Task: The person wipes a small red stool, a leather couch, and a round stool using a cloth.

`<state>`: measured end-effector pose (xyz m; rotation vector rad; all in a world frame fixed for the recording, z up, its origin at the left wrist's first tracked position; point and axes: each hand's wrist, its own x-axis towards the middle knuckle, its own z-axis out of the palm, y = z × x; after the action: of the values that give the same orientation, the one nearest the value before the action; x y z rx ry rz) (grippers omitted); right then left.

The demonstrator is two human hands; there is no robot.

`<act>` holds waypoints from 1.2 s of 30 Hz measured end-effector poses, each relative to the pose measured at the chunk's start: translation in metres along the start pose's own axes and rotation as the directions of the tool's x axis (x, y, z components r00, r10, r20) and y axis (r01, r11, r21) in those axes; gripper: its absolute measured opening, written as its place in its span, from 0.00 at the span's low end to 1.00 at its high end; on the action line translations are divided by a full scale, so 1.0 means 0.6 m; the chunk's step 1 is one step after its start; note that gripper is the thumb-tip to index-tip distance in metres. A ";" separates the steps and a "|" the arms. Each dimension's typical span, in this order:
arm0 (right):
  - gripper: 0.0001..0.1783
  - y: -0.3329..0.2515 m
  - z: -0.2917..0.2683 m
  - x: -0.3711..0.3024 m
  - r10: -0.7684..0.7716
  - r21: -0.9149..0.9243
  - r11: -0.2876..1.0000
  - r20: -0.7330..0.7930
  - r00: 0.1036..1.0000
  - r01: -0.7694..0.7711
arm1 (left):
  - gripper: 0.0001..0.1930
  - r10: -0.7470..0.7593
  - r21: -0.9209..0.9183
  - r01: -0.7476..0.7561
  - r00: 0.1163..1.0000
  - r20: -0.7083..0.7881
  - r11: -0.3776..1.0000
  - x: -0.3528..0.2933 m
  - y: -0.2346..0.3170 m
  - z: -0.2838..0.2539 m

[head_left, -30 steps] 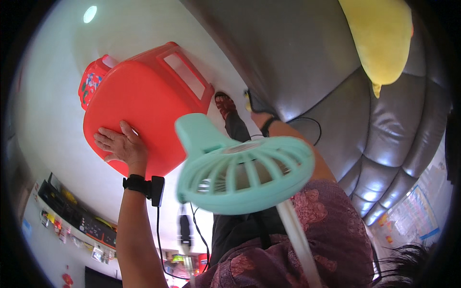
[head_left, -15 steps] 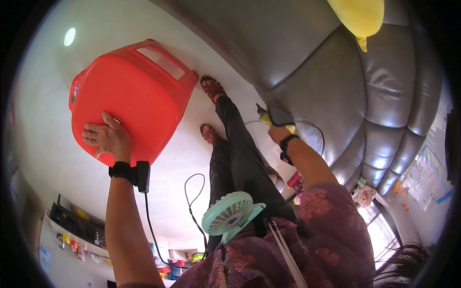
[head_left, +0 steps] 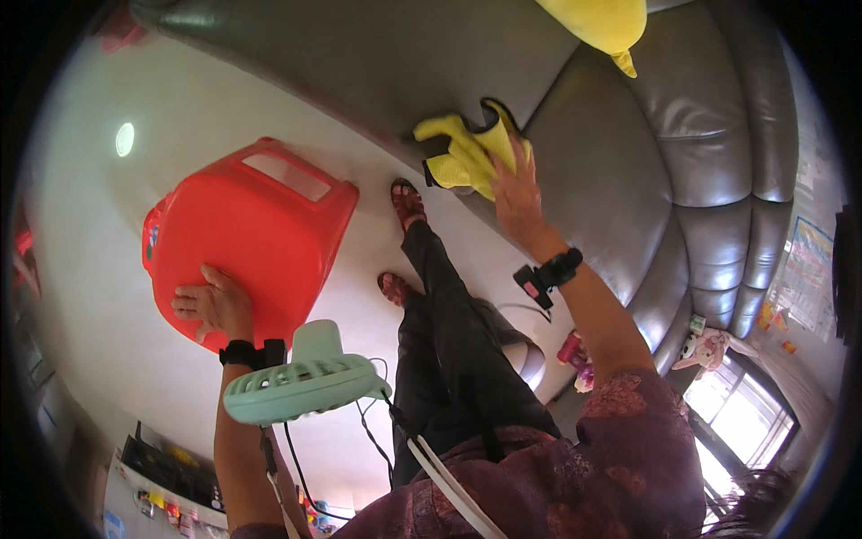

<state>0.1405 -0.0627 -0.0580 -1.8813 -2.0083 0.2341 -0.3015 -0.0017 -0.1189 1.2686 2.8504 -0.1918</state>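
Observation:
My left hand (head_left: 215,304) lies flat on the top of a red plastic stool (head_left: 260,242), its fingers spread and holding nothing. The stool has a rectangular opening in its side and stands on the pale floor. Over the edge of the grey leather sofa (head_left: 620,153), my right hand (head_left: 518,193) has hold of a yellow cloth (head_left: 467,153) with dark edging. The cloth is bunched and folded, with a flap sticking out to the left. Part of my right fingers is hidden in it.
A mint-green fan (head_left: 305,382) hangs on a strap in front of me, over my left forearm. A yellow plush or cushion (head_left: 602,27) lies on the sofa. My sandalled feet are between stool and sofa. Cables run from my wristbands.
My right hand has swung forward and left with the yellow cloth, to the sofa's edge. The view has shifted, the fan has swung left, and my left hand stays on the stool.

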 end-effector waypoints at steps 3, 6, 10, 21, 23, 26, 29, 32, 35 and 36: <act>0.14 0.006 -0.055 0.084 0.056 0.151 0.988 -0.150 0.987 -0.033 | 0.39 0.016 -0.040 -0.019 0.998 -0.062 0.999 -0.006 0.011 -0.002; 0.16 -0.001 -0.085 0.112 0.098 0.258 0.965 -0.181 0.979 -0.050 | 0.38 0.056 0.137 -0.042 0.994 -0.098 0.990 0.019 -0.014 -0.025; 0.22 -0.033 -0.180 0.129 0.637 0.998 0.061 -0.028 0.770 -0.014 | 0.38 0.058 0.172 -0.040 0.993 -0.102 0.984 0.009 0.002 -0.036; 0.24 -0.164 -0.336 0.184 0.458 0.899 -0.335 0.416 0.786 -0.281 | 0.32 0.266 -0.209 -0.207 0.914 0.307 0.956 -0.001 -0.091 -0.172; 0.25 -0.133 -0.357 0.205 0.422 0.861 -0.448 0.440 0.793 -0.239 | 0.29 0.309 -0.274 -0.236 0.913 0.265 0.932 -0.039 -0.140 -0.197; 0.23 -0.080 -0.407 0.225 0.426 0.892 -0.432 0.332 0.842 -0.133 | 0.27 0.292 -0.272 -0.162 0.775 0.560 0.949 -0.112 -0.231 -0.255; 0.23 -0.019 -0.388 0.201 0.399 0.921 -0.355 0.306 0.865 -0.162 | 0.29 0.287 -0.153 -0.259 0.630 0.722 0.954 -0.197 -0.317 -0.278; 0.25 -0.016 -0.424 0.207 0.386 0.789 -0.571 0.501 0.775 -0.226 | 0.28 0.251 -0.167 -0.190 0.640 0.726 0.968 -0.255 -0.365 -0.317; 0.28 -0.058 -0.483 0.258 0.357 0.684 -0.679 0.625 0.694 -0.267 | 0.24 0.357 -0.208 -0.294 0.673 0.648 0.933 -0.270 -0.420 -0.291; 0.28 -0.067 -0.504 0.274 0.331 0.678 -0.688 0.611 0.719 -0.260 | 0.23 0.392 -0.193 -0.350 0.692 0.606 0.917 -0.264 -0.418 -0.286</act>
<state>0.2133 0.0552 0.2597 -0.8613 0.0972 1.5833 -0.3753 -0.2649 0.0879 1.3961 1.9671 -0.4244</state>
